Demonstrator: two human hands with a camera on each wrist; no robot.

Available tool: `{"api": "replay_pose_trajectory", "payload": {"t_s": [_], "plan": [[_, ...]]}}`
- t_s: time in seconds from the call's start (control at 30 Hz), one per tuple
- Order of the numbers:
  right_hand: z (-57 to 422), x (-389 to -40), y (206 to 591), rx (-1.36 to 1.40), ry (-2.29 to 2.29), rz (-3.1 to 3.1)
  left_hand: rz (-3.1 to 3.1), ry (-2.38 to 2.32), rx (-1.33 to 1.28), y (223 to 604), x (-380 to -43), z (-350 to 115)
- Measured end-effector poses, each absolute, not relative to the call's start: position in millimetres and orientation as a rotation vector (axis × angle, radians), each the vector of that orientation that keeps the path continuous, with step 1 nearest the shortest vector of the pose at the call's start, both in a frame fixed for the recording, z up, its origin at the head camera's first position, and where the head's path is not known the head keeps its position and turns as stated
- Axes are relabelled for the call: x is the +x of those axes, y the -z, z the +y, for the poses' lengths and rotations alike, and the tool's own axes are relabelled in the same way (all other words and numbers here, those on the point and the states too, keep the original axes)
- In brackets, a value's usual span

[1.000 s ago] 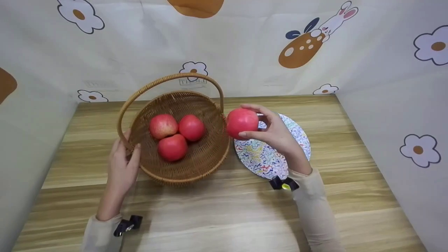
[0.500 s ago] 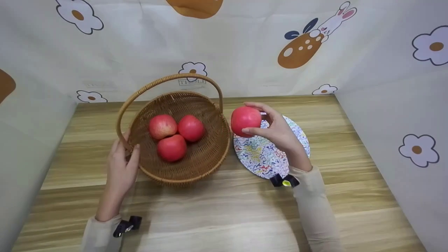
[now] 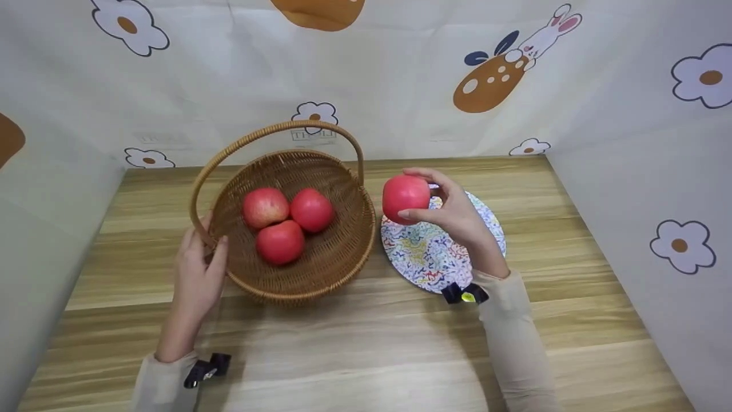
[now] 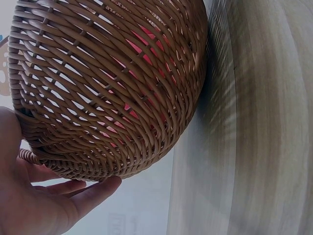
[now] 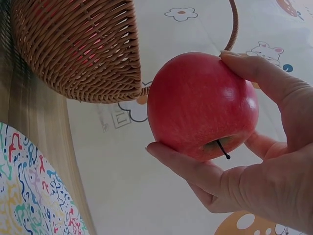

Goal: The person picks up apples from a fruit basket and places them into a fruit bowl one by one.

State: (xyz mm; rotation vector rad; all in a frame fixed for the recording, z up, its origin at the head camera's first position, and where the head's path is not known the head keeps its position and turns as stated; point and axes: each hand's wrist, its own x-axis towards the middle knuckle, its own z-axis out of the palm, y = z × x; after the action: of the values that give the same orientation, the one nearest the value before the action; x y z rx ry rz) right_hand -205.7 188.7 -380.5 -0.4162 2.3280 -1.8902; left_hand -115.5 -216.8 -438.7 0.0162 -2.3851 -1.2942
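Partly hidden from here, the left hand [image 3: 197, 277] grips the basket [image 3: 340, 252], likely to steady it; the right hand [image 3: 454, 216] grasps an apple [image 3: 405, 197] above the patterned disc [image 3: 420, 252].

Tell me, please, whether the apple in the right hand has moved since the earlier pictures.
Yes, the apple has moved right in the head view, judged against the rabbit print.
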Motion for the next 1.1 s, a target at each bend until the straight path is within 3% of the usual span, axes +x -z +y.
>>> {"api": "replay_pose_trajectory", "payload": {"t_s": [1.1], "plan": [[198.8,-210.9,382.0,-0.446,1.909,2.329,-2.377,1.309,0.023,439.5,-116.1,-216.9]]}}
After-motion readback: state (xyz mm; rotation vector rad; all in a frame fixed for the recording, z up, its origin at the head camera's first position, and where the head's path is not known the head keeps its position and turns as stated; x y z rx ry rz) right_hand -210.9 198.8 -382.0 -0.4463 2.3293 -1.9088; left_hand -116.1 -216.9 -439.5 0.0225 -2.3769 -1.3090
